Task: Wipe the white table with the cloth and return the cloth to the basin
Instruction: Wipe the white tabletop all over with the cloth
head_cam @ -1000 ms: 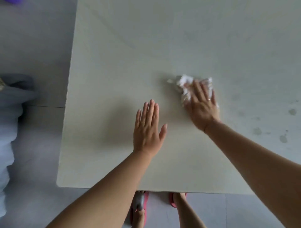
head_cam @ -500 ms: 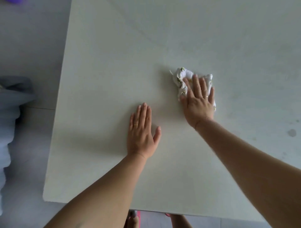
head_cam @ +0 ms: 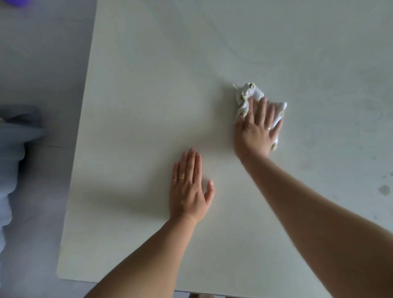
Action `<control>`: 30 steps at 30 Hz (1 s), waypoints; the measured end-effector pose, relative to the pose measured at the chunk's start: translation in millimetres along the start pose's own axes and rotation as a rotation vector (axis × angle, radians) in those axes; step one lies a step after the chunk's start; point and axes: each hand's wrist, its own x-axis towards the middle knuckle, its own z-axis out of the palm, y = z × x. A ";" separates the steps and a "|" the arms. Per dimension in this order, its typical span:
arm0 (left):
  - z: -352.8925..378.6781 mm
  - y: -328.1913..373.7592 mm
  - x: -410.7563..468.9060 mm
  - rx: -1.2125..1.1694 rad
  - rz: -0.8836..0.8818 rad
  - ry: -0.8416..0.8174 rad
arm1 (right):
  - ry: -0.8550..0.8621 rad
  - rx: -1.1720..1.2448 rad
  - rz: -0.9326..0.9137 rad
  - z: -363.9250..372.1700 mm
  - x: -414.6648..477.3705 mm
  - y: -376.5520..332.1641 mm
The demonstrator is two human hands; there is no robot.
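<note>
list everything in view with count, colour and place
table: 1, white, fills most of view
cloth: 1, white with yellowish print, crumpled on the table right of centre
stains: a few, grey, near the table's right edge
floor: grey, left of the table
purple object: 1, cut off at top left corner
grey fabric: 1, blurred, left edge
rings: 2, gold, one on each hand
left hand: 1, flat on the table
right hand: 1, pressing flat on the cloth
</note>
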 end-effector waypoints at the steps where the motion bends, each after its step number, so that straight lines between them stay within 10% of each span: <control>1: -0.5 0.2 0.2 -0.002 -0.001 -0.002 | -0.010 0.005 -0.037 7.9 -13.1 -17.1; 7: -3.3 0.3 0.2 -0.008 0.003 -0.020 | -0.161 -0.166 -0.661 13.2 -28.4 -21.6; 14: -1.2 -0.3 0.1 -0.003 0.007 -0.014 | 0.024 -0.005 0.013 -1.1 30.1 -3.1; 21: 0.2 0.5 -0.4 0.033 0.003 0.003 | -0.162 -0.154 -0.712 8.0 0.6 -26.0; 28: -1.9 2.3 6.8 0.048 0.049 0.006 | -0.014 -0.003 0.030 -11.9 58.2 -2.5; 30: -5.9 7.2 22.8 0.020 0.062 0.064 | -0.049 -0.009 -0.070 2.1 42.3 -36.2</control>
